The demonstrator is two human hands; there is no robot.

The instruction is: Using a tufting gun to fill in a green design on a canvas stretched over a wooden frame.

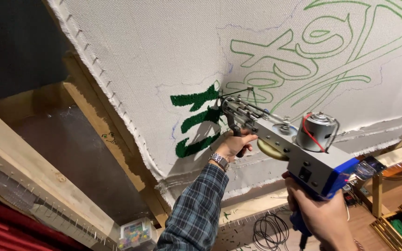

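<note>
Scene: While it is pressed against a stretched cloth, a tufting gun is steadied by two hands, seemingly so that its needle meets the fabric squarely.
Left hand: The left hand is closed around the gun's black front handle, just behind the needle; a wristwatch and a plaid sleeve are seen below it.
Right hand: The right hand is wrapped tight on the blue rear handle, beneath the motor; this grip appears to carry the weight.
Gun position: The gun is held between both hands, its tip touching the cloth beside dark green tufted patches.
Cloth: Green outlines are drawn across it; it is nailed to a wooden frame.
Surroundings: A coil of black cable and a box of coloured bits are seen lower down.
</note>
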